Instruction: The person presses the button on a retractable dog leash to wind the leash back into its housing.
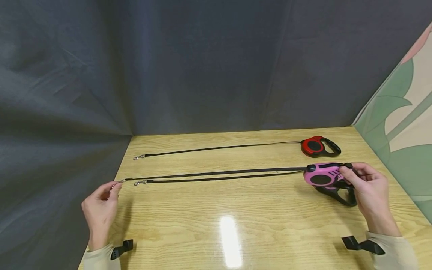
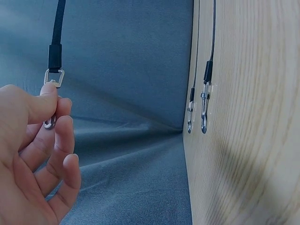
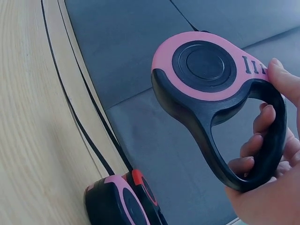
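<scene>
My right hand (image 1: 374,193) grips the black handle of a pink and black retractable dog leash (image 3: 161,61), held above the table. From its casing a black strap (image 1: 216,173) runs taut across to the left. At the far end, my left hand (image 1: 100,213) pinches the metal snap hook (image 2: 50,123) between thumb and fingers. Partly hidden under the held leash, a second pink leash (image 3: 104,201) lies on the table, its strap (image 1: 216,179) stretched leftward to its own snap hook (image 2: 204,112). Farther back lies a red and black leash (image 1: 314,146), extended the same way.
The wooden table (image 1: 175,225) carries a bright light reflection near its front. A dark cloth (image 1: 202,67) hangs at the back and left. Patterned fabric (image 1: 401,123) stands along the right side. Black straps (image 1: 362,245) circle both wrists.
</scene>
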{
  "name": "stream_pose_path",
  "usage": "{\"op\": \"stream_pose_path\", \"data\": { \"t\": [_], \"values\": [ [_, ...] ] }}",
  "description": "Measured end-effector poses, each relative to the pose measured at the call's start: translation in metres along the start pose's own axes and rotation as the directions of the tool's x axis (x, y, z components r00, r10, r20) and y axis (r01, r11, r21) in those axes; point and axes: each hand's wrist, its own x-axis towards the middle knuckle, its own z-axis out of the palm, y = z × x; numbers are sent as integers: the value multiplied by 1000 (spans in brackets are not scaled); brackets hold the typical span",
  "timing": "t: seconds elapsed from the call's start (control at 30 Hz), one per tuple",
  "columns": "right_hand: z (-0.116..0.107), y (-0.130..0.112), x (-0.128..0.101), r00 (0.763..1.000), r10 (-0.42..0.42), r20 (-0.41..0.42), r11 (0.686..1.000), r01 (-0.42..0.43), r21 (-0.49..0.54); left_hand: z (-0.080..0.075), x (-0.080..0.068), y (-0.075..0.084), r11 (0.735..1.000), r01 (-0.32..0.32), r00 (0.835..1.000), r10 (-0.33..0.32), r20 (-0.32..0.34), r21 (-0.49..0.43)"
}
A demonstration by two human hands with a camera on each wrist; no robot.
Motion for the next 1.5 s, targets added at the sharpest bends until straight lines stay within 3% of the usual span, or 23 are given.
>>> {"op": "stream_pose_path", "data": {
  "t": [0.23,0.67,0.93,1.2,1.5],
  "values": [
    [3,-1,-1,1000,17,5,997,-17,-69,0,0,-1,1000,0,1000,0,13,10],
    [9,1,-1,998,35,43,995,-30,-98,0,0,0,1000,12,999,-13,40,28],
    [13,-1,-1,999,31,43,994,-26,-103,6,1,3,1000,-26,998,25,64,8],
    [15,-3,-1,997,27,74,996,-21,-92,5,1,2,1000,-21,997,19,75,18],
    [17,-4,0,995,24,96,989,-9,-149,4,0,5,997,-62,990,56,126,46]
  ]
}}
